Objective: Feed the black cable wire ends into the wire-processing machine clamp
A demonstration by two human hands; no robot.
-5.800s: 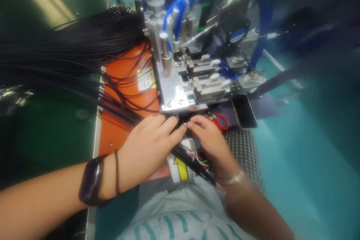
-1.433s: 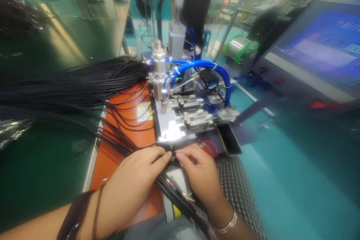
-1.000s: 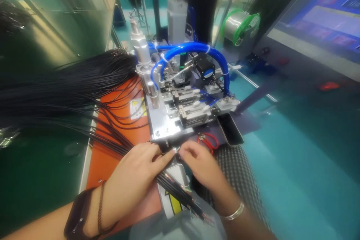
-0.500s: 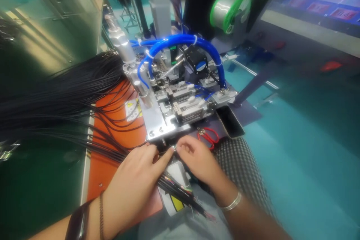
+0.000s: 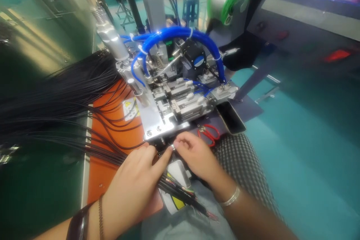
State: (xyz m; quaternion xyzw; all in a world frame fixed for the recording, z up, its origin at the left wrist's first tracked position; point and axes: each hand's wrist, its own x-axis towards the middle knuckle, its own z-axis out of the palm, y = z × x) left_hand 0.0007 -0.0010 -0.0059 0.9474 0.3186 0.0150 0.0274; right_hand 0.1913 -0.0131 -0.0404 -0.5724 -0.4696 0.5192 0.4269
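Observation:
My left hand (image 5: pixel 139 168) is closed over a bundle of black cables (image 5: pixel 180 191), whose stripped ends with thin coloured wires stick out below it to the right. Its thumb reaches across to the fingertips of my right hand (image 5: pixel 194 153). There the right thumb and forefinger pinch at a small bright spot, too small and covered to name. Both hands are just in front of the metal plate of a bench machine (image 5: pixel 188 105). Close to the right hand lie red-handled scissors (image 5: pixel 208 135).
A dark-screened phone (image 5: pixel 231 118) lies right of the machine. Long black cables (image 5: pixel 56 97) spread leftward over the orange board (image 5: pixel 109 101). A thick blue hose (image 5: pixel 180 33) arches over the machine, and a green-rimmed spool (image 5: pixel 229 2) stands behind. A checkered cloth (image 5: pixel 242 168) covers my leg.
The view has shifted slightly, and the person in dark clothes behind the machine has moved to the right, uncovering a blue stool. My hands keep nearly the same pose.

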